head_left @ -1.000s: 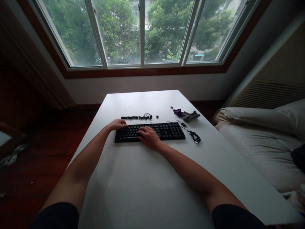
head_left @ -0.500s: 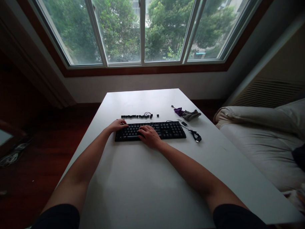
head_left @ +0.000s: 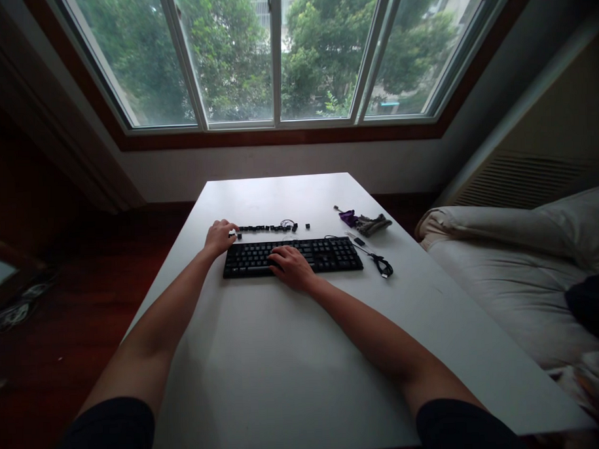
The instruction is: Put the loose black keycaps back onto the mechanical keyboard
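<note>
A black keyboard (head_left: 330,253) lies across the white table in front of me. My right hand (head_left: 292,267) rests on its middle, fingers spread over the keys and holding nothing. Beyond the keyboard's top left corner, my left hand (head_left: 220,238) is at the left end of a row of loose black keycaps (head_left: 265,228). Its index finger and thumb are apart, close to a small black keycap (head_left: 239,236) in front of the row. Whether the fingertips touch a keycap is too small to tell. One more keycap (head_left: 307,226) sits apart to the right.
A coiled black USB cable (head_left: 382,265) lies right of the keyboard, beside a small dark piece (head_left: 359,241). Behind them is a purple and grey cloth bundle (head_left: 371,223). A light-coloured sofa (head_left: 493,290) stands along the right; a window is ahead.
My left hand has left the keyboard's top left corner and moved forward and left to the keycaps. My right hand stays on the keyboard. The view has shifted slightly.
</note>
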`<state>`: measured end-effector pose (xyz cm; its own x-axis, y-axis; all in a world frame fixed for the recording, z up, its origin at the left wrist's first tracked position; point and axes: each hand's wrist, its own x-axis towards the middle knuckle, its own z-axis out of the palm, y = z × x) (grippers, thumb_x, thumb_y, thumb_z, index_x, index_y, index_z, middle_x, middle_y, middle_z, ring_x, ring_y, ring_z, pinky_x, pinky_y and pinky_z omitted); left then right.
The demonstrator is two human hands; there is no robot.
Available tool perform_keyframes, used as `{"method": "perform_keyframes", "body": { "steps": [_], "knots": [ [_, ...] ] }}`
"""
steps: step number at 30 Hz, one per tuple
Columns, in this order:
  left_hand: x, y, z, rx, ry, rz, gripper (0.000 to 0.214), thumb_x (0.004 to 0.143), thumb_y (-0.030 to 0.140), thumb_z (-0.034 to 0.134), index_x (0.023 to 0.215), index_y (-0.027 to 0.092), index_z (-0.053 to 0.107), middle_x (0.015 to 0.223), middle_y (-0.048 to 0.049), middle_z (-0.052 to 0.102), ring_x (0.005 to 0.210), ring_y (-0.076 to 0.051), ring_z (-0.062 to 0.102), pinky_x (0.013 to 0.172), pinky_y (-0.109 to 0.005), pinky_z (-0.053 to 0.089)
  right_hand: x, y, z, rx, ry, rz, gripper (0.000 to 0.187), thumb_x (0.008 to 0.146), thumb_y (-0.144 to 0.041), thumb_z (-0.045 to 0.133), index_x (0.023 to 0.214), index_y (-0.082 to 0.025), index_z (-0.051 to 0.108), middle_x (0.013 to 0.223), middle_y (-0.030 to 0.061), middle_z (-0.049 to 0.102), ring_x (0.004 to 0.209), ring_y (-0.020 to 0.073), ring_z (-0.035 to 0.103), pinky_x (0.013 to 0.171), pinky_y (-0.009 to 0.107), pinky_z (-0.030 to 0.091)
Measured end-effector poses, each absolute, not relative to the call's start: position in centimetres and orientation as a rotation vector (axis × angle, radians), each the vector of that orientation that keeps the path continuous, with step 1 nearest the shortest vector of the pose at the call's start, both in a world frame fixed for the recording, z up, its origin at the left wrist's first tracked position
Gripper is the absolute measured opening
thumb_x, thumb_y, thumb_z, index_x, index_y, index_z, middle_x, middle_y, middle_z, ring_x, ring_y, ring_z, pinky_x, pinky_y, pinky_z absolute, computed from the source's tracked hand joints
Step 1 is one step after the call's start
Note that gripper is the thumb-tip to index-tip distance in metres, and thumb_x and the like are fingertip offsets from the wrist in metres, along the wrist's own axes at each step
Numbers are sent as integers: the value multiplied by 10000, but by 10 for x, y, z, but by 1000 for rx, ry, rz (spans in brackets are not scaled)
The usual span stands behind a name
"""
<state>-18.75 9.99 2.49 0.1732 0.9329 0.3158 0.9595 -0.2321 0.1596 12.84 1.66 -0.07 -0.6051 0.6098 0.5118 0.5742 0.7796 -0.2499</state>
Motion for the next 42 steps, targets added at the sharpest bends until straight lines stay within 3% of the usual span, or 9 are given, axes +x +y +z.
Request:
{"method": "perform_keyframes", "body": {
  "steps": [8,24,29,42],
  "knots": [
    [-184,114,26,-2402,-1884,-333,219,807,347,671,995,294,771,1127,-89,647,1120,-319,515,961,-440,432,129,17,0,-864,-2390,64,289,959,-335,636,1223,-226,676,1289,116,633,1217,285,542,1050,477,438],
    [-185,96,40,-2499,-1833,-510,270,870,362,591,1033,245,772,1047,-75,685,1033,-266,572,919,-380,472,130,17,0,-867,-2402,82,302,953,-323,643,1241,-238,672,1299,123,627,1232,291,535,1060,492,428],
    [-185,78,44,-2684,-1749,-414,262,866,357,576,973,244,787,1001,-54,707,977,-239,612,905,-356,484,129,17,-1,-871,-2396,92,300,957,-330,639,1240,-237,673,1302,123,624,1235,285,535,1062,489,426],
    [-176,58,50,-2715,-1646,-362,264,883,347,582,1016,259,792,1089,-75,677,1043,-258,590,959,-384,483,129,17,1,-874,-2402,67,294,963,-341,632,1237,-240,669,1303,113,625,1232,279,532,1061,480,427]
  ]
}}
